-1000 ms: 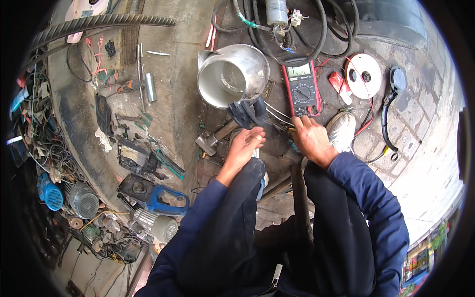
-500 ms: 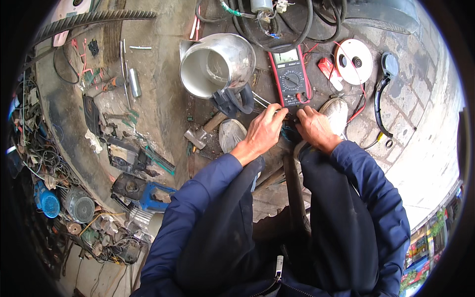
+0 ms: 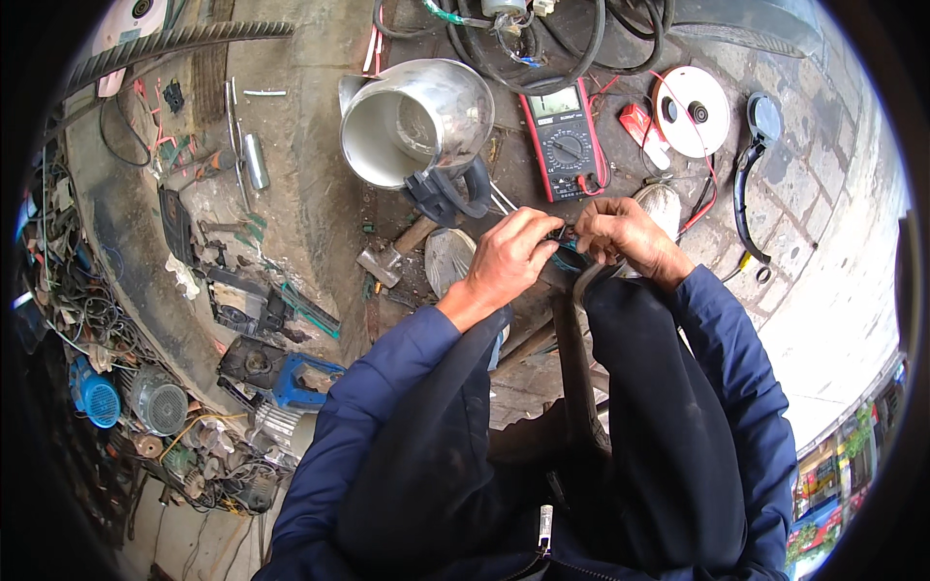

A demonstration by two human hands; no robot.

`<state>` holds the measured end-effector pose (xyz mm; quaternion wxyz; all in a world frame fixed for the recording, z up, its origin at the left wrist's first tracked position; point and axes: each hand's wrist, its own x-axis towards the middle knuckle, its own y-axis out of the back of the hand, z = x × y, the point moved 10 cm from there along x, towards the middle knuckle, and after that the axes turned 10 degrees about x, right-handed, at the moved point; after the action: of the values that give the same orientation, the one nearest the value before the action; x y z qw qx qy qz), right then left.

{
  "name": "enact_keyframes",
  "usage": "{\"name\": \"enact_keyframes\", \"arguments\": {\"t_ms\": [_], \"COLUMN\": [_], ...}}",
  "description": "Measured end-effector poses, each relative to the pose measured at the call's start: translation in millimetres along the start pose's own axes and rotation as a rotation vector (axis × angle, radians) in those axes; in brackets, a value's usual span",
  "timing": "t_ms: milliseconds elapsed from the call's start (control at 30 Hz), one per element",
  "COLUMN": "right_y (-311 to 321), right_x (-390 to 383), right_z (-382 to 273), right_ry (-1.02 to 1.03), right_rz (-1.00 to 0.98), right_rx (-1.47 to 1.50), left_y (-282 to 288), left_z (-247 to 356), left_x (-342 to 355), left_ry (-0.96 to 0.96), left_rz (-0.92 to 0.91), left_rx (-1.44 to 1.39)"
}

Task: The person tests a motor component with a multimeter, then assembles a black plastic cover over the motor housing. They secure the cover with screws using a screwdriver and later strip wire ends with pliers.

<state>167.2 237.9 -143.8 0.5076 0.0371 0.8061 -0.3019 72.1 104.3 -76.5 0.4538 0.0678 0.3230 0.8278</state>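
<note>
My left hand point(image 3: 506, 254) and my right hand point(image 3: 628, 236) meet in front of my knees, both with fingers pinched. Between the fingertips is a small dark piece, too small to make out, with thin bluish strands just below it. Right beyond the hands lies a red and black multimeter point(image 3: 565, 145), its screen facing up. To its left, a metal electric kettle point(image 3: 465, 107) rests on its side with its white inside showing and its black handle toward me. A hammer point(image 3: 380, 267) lies beside my left shoe point(image 3: 448, 259).
At the right are a round white kettle base point(image 3: 712, 136), a red and white packet point(image 3: 644, 136) and a curved black handle piece point(image 3: 744, 198). Thick black cables point(image 3: 591, 44) coil at the far side. Tools, motors and scrap cover the left, including a blue-handled tool point(image 3: 300, 380).
The right hand has turned and lifted slightly, so its pinching fingers now show. The left hand has drawn a little nearer to me. The view has shifted slightly.
</note>
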Motion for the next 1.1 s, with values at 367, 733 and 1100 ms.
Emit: {"name": "enact_keyframes", "arguments": {"t_ms": [367, 733, 1100], "right_y": [-21.3, -80.0, -45.0], "right_x": [9.1, -26.4, 8.0], "right_z": [-26.0, -92.9, -5.0], "right_ry": [0.238, 0.796, 0.407], "right_rz": [0.023, -0.077, 0.098], "right_rx": [-0.011, -0.531, -1.217], "left_y": [-6.5, 48.4, 66.4], "left_z": [-49.4, -3.0, -29.3], "left_x": [-9.6, -13.9, -64.4], "left_ry": [0.556, 0.404, 0.553], "left_rz": [-0.092, -0.045, 0.074], "left_rx": [-0.369, -0.076, -0.218]}}
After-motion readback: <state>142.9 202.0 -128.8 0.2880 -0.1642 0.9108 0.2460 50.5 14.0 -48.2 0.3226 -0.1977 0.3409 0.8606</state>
